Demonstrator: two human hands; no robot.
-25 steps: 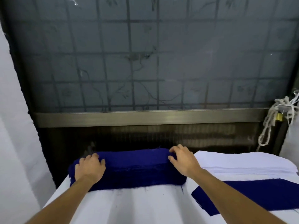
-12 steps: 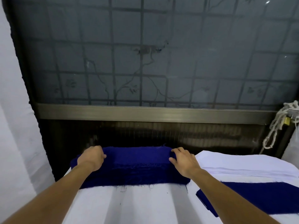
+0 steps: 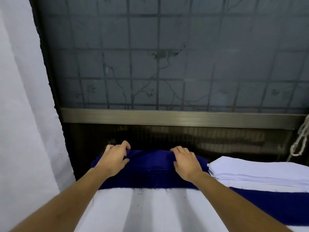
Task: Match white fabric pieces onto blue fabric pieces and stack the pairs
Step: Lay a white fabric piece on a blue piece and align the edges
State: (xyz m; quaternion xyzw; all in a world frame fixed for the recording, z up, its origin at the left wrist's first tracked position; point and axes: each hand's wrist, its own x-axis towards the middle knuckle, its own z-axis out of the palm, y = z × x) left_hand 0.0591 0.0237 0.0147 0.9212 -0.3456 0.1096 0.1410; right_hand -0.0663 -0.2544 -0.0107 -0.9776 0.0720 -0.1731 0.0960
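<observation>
Left hand (image 3: 115, 158) inward, gripping one blue stack (image 3: 150, 168)

Small fabric-cutting or sewing workroom. Indicated by stacked cut blue fabric pieces (image 3: 150, 171) and white fabric pieces (image 3: 259, 173) on a white-covered worktable (image 3: 150, 211), set against a frosted, grille-backed window (image 3: 167, 64) with metal sill (image 3: 167, 117); knotted cord (image 3: 299, 141) at right.

Deep blue fabric stack (image 3: 150, 169), white fabric stack (image 3: 260, 171), white table cover (image 3: 158, 211), grey gridded window (image 3: 167, 64)
</observation>
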